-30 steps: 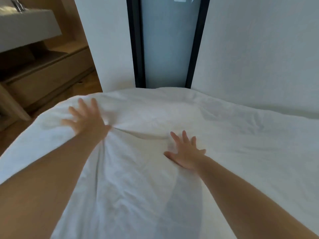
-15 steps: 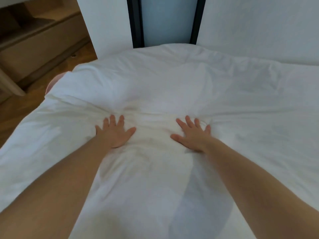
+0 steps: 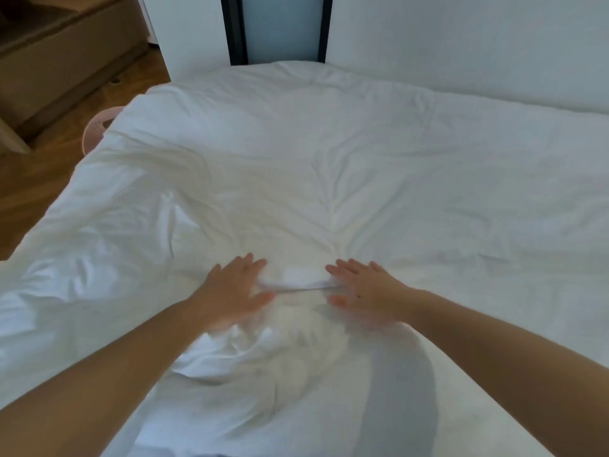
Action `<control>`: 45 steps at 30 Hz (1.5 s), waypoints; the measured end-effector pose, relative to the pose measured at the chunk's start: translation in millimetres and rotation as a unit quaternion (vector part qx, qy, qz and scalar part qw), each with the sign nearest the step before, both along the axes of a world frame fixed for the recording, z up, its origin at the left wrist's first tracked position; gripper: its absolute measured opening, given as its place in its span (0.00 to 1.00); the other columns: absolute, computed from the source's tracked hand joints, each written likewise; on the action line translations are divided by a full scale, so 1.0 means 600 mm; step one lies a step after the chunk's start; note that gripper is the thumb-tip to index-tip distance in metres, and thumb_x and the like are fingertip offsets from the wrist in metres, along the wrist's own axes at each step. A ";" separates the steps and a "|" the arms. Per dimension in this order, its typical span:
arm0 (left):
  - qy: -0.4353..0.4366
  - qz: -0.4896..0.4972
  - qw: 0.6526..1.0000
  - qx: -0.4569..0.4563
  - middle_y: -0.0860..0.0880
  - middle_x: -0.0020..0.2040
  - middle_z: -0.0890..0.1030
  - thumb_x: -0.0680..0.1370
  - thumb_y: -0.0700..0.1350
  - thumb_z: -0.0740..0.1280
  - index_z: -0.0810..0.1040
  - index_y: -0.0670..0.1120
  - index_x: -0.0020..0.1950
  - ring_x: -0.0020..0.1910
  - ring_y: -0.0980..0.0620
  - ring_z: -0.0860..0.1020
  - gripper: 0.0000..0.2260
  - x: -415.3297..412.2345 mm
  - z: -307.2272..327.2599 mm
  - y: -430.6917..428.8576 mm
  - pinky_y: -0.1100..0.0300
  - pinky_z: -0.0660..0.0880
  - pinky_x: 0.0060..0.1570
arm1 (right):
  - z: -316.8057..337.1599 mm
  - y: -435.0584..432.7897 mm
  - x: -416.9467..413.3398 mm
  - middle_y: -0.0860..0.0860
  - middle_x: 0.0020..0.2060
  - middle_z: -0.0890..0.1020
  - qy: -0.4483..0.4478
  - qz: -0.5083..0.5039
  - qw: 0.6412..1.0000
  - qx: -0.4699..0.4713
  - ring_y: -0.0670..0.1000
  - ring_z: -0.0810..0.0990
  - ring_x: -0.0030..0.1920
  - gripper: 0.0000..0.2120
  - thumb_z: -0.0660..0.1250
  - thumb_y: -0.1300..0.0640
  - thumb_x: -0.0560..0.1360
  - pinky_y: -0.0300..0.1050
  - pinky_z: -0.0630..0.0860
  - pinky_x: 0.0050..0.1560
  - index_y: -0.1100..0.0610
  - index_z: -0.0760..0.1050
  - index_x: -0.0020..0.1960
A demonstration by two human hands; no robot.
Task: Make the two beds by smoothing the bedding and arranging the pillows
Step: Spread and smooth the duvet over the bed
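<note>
Your left hand [image 3: 235, 288] and right hand [image 3: 362, 288] have slid back from the far edge of the duvet [image 3: 329, 143] and now press flat at its middle, fingers [image 3: 253, 262] straight, gripping nothing. A fold [image 3: 296, 279] bunches between them, so this duvet needs more smoothing.

Left hand [image 3: 234, 293] nearer right hand [image 3: 367, 291]

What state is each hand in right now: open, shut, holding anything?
Left hand: open, fingers flat on the white duvet.
Right hand: open, flat on the duvet too, holding nothing.
</note>
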State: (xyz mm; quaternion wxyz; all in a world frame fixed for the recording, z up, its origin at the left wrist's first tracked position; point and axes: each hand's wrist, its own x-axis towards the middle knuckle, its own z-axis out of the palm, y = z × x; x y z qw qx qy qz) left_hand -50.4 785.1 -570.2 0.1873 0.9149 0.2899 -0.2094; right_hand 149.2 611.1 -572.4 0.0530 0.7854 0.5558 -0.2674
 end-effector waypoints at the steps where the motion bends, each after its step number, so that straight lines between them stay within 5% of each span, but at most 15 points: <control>1: -0.023 -0.015 1.000 0.014 0.51 0.80 0.49 0.78 0.67 0.52 0.49 0.53 0.80 0.79 0.52 0.50 0.35 -0.014 0.009 -0.024 0.53 0.49 0.76 | 0.004 -0.027 -0.009 0.47 0.76 0.60 0.020 -0.028 0.999 0.036 0.49 0.58 0.75 0.30 0.59 0.41 0.80 0.50 0.56 0.73 0.49 0.57 0.78; 4: -0.022 -0.109 0.990 0.089 0.54 0.71 0.64 0.75 0.66 0.62 0.56 0.55 0.76 0.69 0.51 0.66 0.34 -0.060 0.031 -0.081 0.54 0.64 0.66 | 0.012 -0.095 -0.022 0.47 0.69 0.68 0.014 -0.047 0.997 0.061 0.50 0.67 0.69 0.27 0.65 0.41 0.76 0.49 0.64 0.68 0.47 0.66 0.72; 8: 0.145 -0.118 0.949 0.252 0.50 0.60 0.73 0.77 0.62 0.62 0.60 0.51 0.71 0.57 0.49 0.76 0.28 -0.101 0.053 -0.097 0.57 0.68 0.54 | 0.011 -0.151 -0.007 0.54 0.68 0.71 -0.134 -0.087 0.987 -0.036 0.57 0.69 0.68 0.28 0.59 0.42 0.78 0.54 0.64 0.67 0.51 0.61 0.75; 11: 0.087 -0.054 0.949 0.298 0.50 0.55 0.75 0.79 0.45 0.61 0.65 0.49 0.66 0.52 0.50 0.79 0.16 -0.092 0.075 -0.082 0.58 0.70 0.44 | 0.027 -0.151 0.007 0.52 0.58 0.78 -0.187 -0.083 0.978 -0.030 0.55 0.75 0.61 0.11 0.57 0.52 0.79 0.50 0.63 0.62 0.53 0.75 0.57; 13: 0.011 -0.021 0.938 0.346 0.50 0.49 0.74 0.78 0.39 0.61 0.66 0.48 0.63 0.45 0.49 0.78 0.14 -0.072 0.107 -0.055 0.58 0.71 0.39 | 0.058 -0.140 0.019 0.51 0.56 0.78 -0.213 -0.088 0.972 0.044 0.55 0.77 0.59 0.11 0.57 0.55 0.79 0.48 0.65 0.58 0.53 0.77 0.54; 18: -0.126 0.076 0.891 0.429 0.42 0.52 0.74 0.76 0.39 0.67 0.65 0.44 0.64 0.50 0.40 0.77 0.19 0.002 0.205 0.029 0.49 0.72 0.42 | 0.171 -0.096 0.100 0.57 0.53 0.75 -0.246 -0.246 0.896 0.275 0.63 0.79 0.50 0.10 0.59 0.56 0.81 0.47 0.67 0.43 0.57 0.77 0.56; 21: -0.131 0.129 0.871 0.455 0.38 0.69 0.66 0.77 0.44 0.66 0.55 0.44 0.74 0.67 0.36 0.67 0.30 0.067 0.185 0.024 0.37 0.66 0.63 | 0.167 -0.067 0.119 0.59 0.59 0.71 -0.190 -0.330 0.871 0.310 0.66 0.78 0.53 0.13 0.58 0.56 0.81 0.52 0.71 0.49 0.54 0.72 0.64; 24: -0.024 0.160 0.882 0.442 0.40 0.79 0.39 0.81 0.58 0.53 0.33 0.46 0.78 0.78 0.35 0.43 0.36 0.109 0.081 0.002 0.30 0.48 0.70 | 0.049 -0.045 0.069 0.56 0.78 0.49 -0.099 -0.281 0.938 0.178 0.67 0.61 0.73 0.32 0.59 0.41 0.79 0.66 0.63 0.67 0.43 0.51 0.79; 26: 0.020 0.149 0.906 0.395 0.40 0.78 0.35 0.82 0.60 0.46 0.29 0.45 0.77 0.77 0.35 0.38 0.34 0.120 -0.006 -0.003 0.29 0.46 0.70 | -0.048 -0.042 0.036 0.51 0.78 0.35 -0.099 -0.224 0.967 0.074 0.67 0.39 0.77 0.36 0.51 0.32 0.77 0.77 0.45 0.68 0.39 0.39 0.78; 28: 0.040 0.152 0.922 0.355 0.40 0.79 0.36 0.83 0.58 0.43 0.30 0.44 0.77 0.77 0.35 0.39 0.31 0.124 -0.071 0.006 0.30 0.45 0.71 | -0.119 -0.040 0.031 0.53 0.77 0.30 -0.120 -0.195 0.973 0.042 0.67 0.31 0.75 0.37 0.38 0.28 0.74 0.80 0.39 0.65 0.40 0.33 0.77; 32: 0.050 0.168 0.935 0.309 0.43 0.80 0.44 0.83 0.57 0.39 0.36 0.45 0.79 0.78 0.38 0.47 0.29 0.144 -0.134 0.058 0.34 0.47 0.72 | -0.172 -0.010 0.070 0.57 0.75 0.28 -0.157 -0.165 0.973 0.043 0.67 0.29 0.74 0.43 0.25 0.28 0.65 0.81 0.37 0.64 0.45 0.27 0.76; 38: 0.051 0.133 0.950 0.278 0.44 0.80 0.42 0.83 0.55 0.41 0.39 0.41 0.79 0.79 0.44 0.45 0.29 0.163 -0.134 0.086 0.40 0.46 0.75 | -0.175 0.013 0.097 0.58 0.75 0.28 -0.152 -0.145 0.978 0.019 0.66 0.30 0.75 0.39 0.35 0.27 0.74 0.80 0.37 0.66 0.46 0.27 0.77; 41: -0.017 0.040 0.949 0.311 0.40 0.80 0.44 0.82 0.48 0.43 0.42 0.39 0.79 0.79 0.43 0.46 0.28 0.116 -0.128 0.037 0.41 0.45 0.75 | -0.161 0.007 0.086 0.58 0.76 0.30 -0.141 -0.147 0.979 0.012 0.66 0.31 0.75 0.39 0.39 0.29 0.76 0.78 0.37 0.67 0.47 0.28 0.77; 45: -0.040 -0.122 0.969 0.213 0.43 0.80 0.44 0.81 0.47 0.51 0.43 0.43 0.80 0.79 0.46 0.46 0.30 -0.008 -0.106 -0.059 0.51 0.43 0.76 | -0.106 -0.062 0.048 0.56 0.77 0.33 -0.038 -0.104 0.994 0.003 0.60 0.34 0.77 0.42 0.43 0.26 0.74 0.70 0.38 0.73 0.46 0.33 0.79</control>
